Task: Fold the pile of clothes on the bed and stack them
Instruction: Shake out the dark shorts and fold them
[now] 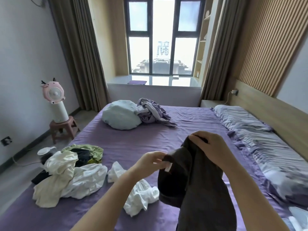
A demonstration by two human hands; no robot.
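While both hands hold it up over the purple bed sheet (133, 142), the dark grey garment (196, 180) hangs near the bed's front edge: left hand (150, 161) pinches one top edge beside a small white tag (168, 167), right hand (208, 147) has fingers curled over the other. Unfolded pile of white, cream and green clothes (66, 170) sits left on the sheet, with a crumpled white garment (140, 195) just beside the dark one. Light blue pillow (120, 115) and bunched lilac cloth (152, 112) lie at the far side.

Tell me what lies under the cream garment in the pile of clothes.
Under the cream garment show a white garment and a black piece on the purple sheet; anything deeper is covered.
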